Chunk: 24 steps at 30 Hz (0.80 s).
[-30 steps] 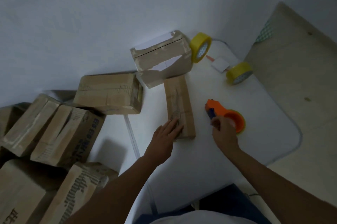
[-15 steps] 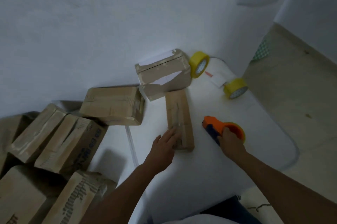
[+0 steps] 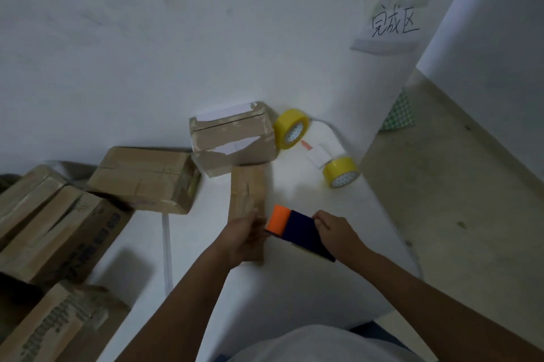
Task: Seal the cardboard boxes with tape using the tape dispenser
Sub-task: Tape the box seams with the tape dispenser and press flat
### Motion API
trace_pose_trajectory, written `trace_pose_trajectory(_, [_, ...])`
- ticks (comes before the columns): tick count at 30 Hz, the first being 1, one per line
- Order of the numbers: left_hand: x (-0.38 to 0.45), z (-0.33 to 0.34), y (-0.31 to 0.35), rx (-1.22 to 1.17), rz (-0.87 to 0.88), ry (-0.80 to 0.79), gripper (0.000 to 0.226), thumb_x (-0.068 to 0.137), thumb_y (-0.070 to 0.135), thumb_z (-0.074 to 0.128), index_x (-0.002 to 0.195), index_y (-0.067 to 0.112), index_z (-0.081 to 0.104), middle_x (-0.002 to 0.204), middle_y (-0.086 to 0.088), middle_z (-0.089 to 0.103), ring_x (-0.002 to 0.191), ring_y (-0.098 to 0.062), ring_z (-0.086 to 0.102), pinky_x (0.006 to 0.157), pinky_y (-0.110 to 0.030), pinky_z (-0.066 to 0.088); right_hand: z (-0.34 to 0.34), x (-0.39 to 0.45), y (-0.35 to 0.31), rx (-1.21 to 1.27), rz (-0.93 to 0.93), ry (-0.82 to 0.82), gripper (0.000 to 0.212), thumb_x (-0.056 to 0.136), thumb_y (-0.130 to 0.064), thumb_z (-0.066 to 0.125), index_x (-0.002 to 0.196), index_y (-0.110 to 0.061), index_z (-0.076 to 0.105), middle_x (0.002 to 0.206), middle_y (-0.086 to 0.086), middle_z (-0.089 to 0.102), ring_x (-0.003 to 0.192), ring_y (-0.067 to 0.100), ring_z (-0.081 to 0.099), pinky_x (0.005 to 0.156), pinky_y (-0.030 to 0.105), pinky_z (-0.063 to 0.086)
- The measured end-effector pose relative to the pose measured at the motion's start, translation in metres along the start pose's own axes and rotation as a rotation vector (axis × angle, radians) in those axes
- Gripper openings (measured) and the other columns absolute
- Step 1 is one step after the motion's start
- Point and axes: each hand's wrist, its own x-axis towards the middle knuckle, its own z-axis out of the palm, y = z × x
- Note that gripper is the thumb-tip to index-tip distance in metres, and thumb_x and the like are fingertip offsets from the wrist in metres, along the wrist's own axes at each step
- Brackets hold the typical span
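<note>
Left hand (image 3: 245, 233): reaches forward over the near end of the narrow box (image 3: 246, 193), fingers curled around that end, gripping it.
Right hand (image 3: 335, 233): fingers wrapped around the tape dispenser (image 3: 297, 230), held just right of the narrow box, orange end toward the left hand.
Narrow box: lies flat on the white worktop (image 3: 309, 288), lengthways away from the person.
Bigger box (image 3: 234, 137): touches the narrow box's far end; closed, torn white label on it.
Tape rolls: 2 yellow, one (image 3: 291, 127) beyond the narrow box to its right, one (image 3: 341, 171) further right.
Wall sign (image 3: 393, 24): handwritten "完成区".
Left pile (image 3: 59, 229): more boxes, print too blurred to read.
</note>
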Motion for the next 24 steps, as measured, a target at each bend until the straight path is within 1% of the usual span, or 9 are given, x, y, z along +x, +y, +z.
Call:
trace_pose_trajectory(2, [-0.003,-0.001,0.004,-0.010,0.017,0.015,0.023,0.096,0.030,0.058,0.090,0.013,0.073,0.078,-0.005,0.074,0.070,-0.014,0.069,0.066,-0.027,0.052,-0.004,0.002,0.000,-0.007,-0.013,-0.015,0.026,0.102,-0.015,0.037,0.091,-0.001,0.055,0.082,0.020,0.062,0.074,0.032,0.060,0.058,0.032,0.037])
trace_pose_trajectory(6, [-0.009,-0.007,0.008,0.019,0.031,-0.008,0.022,0.097,0.029,0.059,0.088,0.015,0.074,0.076,-0.002,0.073,0.064,-0.009,0.067,0.060,-0.023,0.051,-0.002,0.005,-0.004,-0.022,-0.035,-0.027,0.027,0.103,-0.014,0.036,0.092,0.000,0.056,0.083,0.020,0.063,0.074,0.031,0.061,0.060,0.033,0.040])
trace_pose_trajectory(10, [-0.015,-0.015,0.006,0.085,0.057,-0.013,0.022,0.091,0.034,0.068,0.091,0.013,0.075,0.081,-0.004,0.070,0.072,-0.011,0.063,0.070,-0.026,0.050,0.008,0.006,-0.007,-0.006,-0.036,-0.039,0.028,0.103,-0.016,0.035,0.092,-0.001,0.056,0.081,0.019,0.063,0.073,0.030,0.062,0.058,0.031,0.039])
trace_pose_trajectory(12, [-0.016,-0.020,0.002,0.071,0.064,0.010,0.023,0.091,0.029,0.069,0.098,0.007,0.075,0.087,-0.010,0.068,0.083,-0.020,0.059,0.079,-0.032,0.047,0.013,0.004,-0.009,0.000,-0.043,-0.044,0.030,0.103,-0.020,0.037,0.088,-0.001,0.055,0.078,0.018,0.061,0.071,0.031,0.061,0.057,0.031,0.038])
trace_pose_trajectory(13, [-0.018,-0.021,0.002,0.067,0.071,0.018,0.021,0.092,0.025,0.068,0.099,0.006,0.074,0.088,-0.012,0.067,0.085,-0.023,0.057,0.081,-0.034,0.046,0.016,0.004,-0.011,-0.003,-0.054,-0.040,0.031,0.103,-0.024,0.039,0.086,-0.002,0.054,0.076,0.015,0.060,0.068,0.029,0.060,0.057,0.029,0.037])
trace_pose_trajectory(15, [-0.020,-0.024,0.001,0.092,0.091,0.027,0.018,0.093,0.024,0.066,0.096,0.008,0.075,0.086,-0.012,0.067,0.082,-0.024,0.057,0.078,-0.035,0.046,0.020,0.004,-0.015,-0.033,-0.080,-0.028,0.035,0.102,-0.035,0.043,0.082,-0.009,0.054,0.071,0.006,0.057,0.061,0.016,0.056,0.055,0.022,0.036])
trace_pose_trajectory(17, [-0.023,-0.027,0.002,0.122,0.108,0.040,0.022,0.095,0.028,0.064,0.096,0.009,0.074,0.084,-0.011,0.068,0.078,-0.022,0.059,0.074,-0.034,0.048,0.022,0.004,-0.018,-0.062,-0.103,-0.014,0.035,0.100,-0.042,0.044,0.082,-0.014,0.056,0.071,-0.001,0.057,0.060,0.007,0.053,0.054,0.018,0.036])
trace_pose_trajectory(21, [-0.029,-0.035,0.003,0.156,0.117,0.009,0.036,0.092,0.041,0.065,0.104,0.008,0.072,0.089,-0.013,0.071,0.079,-0.020,0.064,0.072,-0.029,0.053,0.028,0.006,-0.021,-0.086,-0.111,-0.006,0.038,0.099,-0.046,0.044,0.083,-0.014,0.058,0.073,0.000,0.059,0.061,0.007,0.054,0.055,0.019,0.038])
trace_pose_trajectory(24, [-0.033,-0.039,0.003,0.130,0.119,0.001,0.036,0.091,0.038,0.067,0.108,0.006,0.071,0.089,-0.011,0.069,0.079,-0.019,0.063,0.069,-0.027,0.052,0.031,0.006,-0.021,-0.094,-0.117,-0.002,0.038,0.098,-0.046,0.044,0.082,-0.015,0.057,0.072,-0.001,0.059,0.061,0.006,0.054,0.054,0.018,0.037])
